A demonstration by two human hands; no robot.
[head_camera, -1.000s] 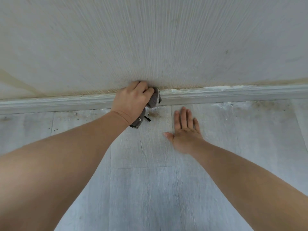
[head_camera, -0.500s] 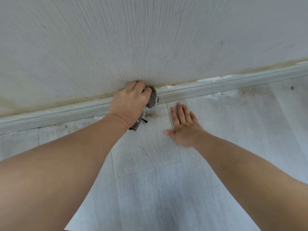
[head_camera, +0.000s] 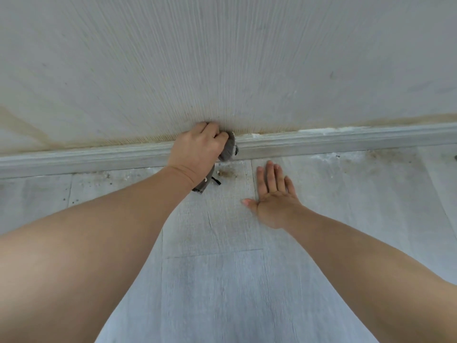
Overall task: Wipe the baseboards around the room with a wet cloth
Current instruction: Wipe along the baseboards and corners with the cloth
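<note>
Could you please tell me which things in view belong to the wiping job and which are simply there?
Job:
left hand gripping the grey cloth
baseboard

Simply there:
right hand, flat on the floor
wall

Two bare forearms reached in from the lower edge, with no sleeve, watch or band on either, and both were uncovered up to the frame edge. The left hand (head_camera: 197,152) and the right hand (head_camera: 274,196) wore no gloves or rings, and the visible nails were short and unpainted
</note>
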